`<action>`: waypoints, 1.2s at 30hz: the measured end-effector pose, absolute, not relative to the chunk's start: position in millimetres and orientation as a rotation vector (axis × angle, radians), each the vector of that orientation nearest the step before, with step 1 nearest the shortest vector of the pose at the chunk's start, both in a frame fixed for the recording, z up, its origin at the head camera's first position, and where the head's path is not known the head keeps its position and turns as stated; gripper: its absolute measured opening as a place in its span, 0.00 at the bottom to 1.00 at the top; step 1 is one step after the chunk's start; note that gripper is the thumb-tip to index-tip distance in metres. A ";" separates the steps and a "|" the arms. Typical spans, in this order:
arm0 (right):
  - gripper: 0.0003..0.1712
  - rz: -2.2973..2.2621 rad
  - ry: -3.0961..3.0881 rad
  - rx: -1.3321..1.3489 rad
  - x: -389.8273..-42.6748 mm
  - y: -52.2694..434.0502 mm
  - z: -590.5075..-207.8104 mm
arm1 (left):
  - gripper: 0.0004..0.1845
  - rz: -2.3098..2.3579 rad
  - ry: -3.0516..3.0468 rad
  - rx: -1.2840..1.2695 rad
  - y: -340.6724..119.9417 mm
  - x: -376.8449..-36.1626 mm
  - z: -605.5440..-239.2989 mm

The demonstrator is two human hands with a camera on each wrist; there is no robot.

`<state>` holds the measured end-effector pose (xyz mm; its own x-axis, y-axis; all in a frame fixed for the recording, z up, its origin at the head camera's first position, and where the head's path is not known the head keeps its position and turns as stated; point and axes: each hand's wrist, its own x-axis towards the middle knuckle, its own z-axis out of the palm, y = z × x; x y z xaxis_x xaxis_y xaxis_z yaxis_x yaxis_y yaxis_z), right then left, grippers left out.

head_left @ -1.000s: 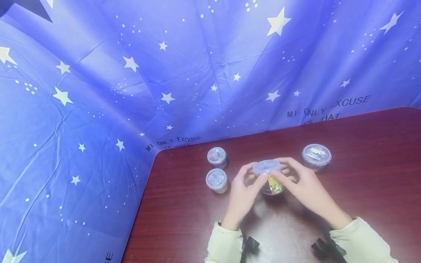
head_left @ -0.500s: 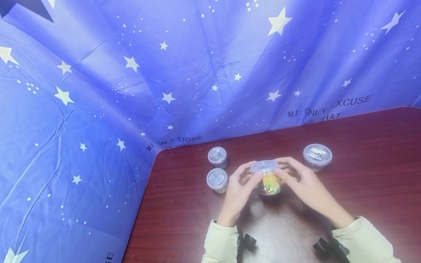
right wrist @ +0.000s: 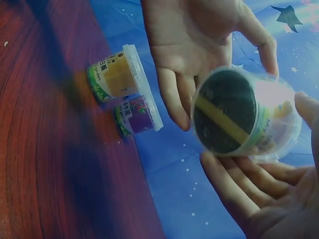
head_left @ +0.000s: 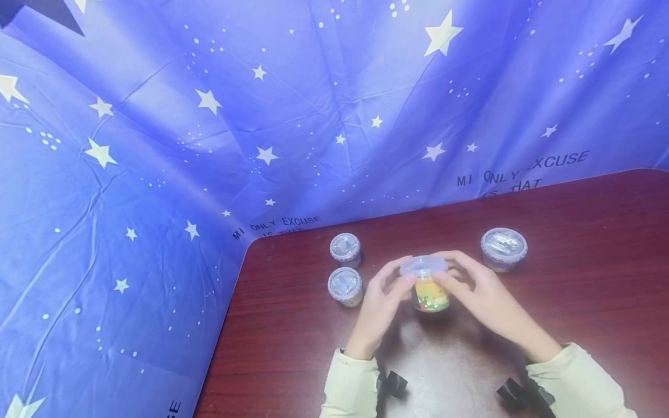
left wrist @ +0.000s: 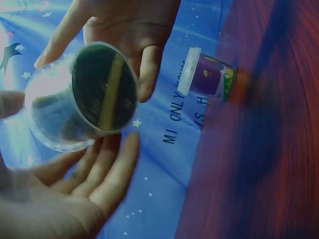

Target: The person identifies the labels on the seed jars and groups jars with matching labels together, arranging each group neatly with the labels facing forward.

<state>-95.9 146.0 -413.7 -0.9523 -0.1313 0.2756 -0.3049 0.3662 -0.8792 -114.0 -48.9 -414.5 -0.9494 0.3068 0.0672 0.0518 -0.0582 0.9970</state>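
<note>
A clear plastic tub [head_left: 430, 291] with a translucent lid and a yellow and green label is held between both hands, lid up. My left hand [head_left: 382, 299] grips its left side, thumb on the front just below the rim. On the other side, my right hand [head_left: 483, 299] grips it the same way. In the left wrist view the base of the tub [left wrist: 97, 94] shows dark contents crossed by a yellowish strip. The right wrist view shows the tub [right wrist: 227, 114] from below too, fingertips around its wall and lid edge.
Two small lidded tubs, a rear tub [head_left: 345, 249] and a front tub [head_left: 345, 287], stand left of the hands. A larger-looking lidded tub [head_left: 504, 249] stands at the right. Behind the dark red table [head_left: 282, 325] hangs a blue star-patterned cloth [head_left: 313, 116].
The held tub has turned in the hands, so its yellow label faces the front more fully. My hands have shifted only slightly; the other tubs stay in place.
</note>
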 end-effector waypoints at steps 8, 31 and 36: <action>0.21 1.638 -2.405 0.295 -98.4 142.4 -416.7 | 0.23 2.149 2.145 0.311 -40.0 -110.0 -414.3; 0.19 1.629 -2.407 0.463 -95.6 145.0 -415.0 | 0.21 2.181 1.901 0.410 -48.4 -111.3 -411.2; 0.19 1.615 -2.410 0.446 -96.0 145.3 -414.8 | 0.22 2.196 1.857 0.432 -48.3 -111.2 -411.2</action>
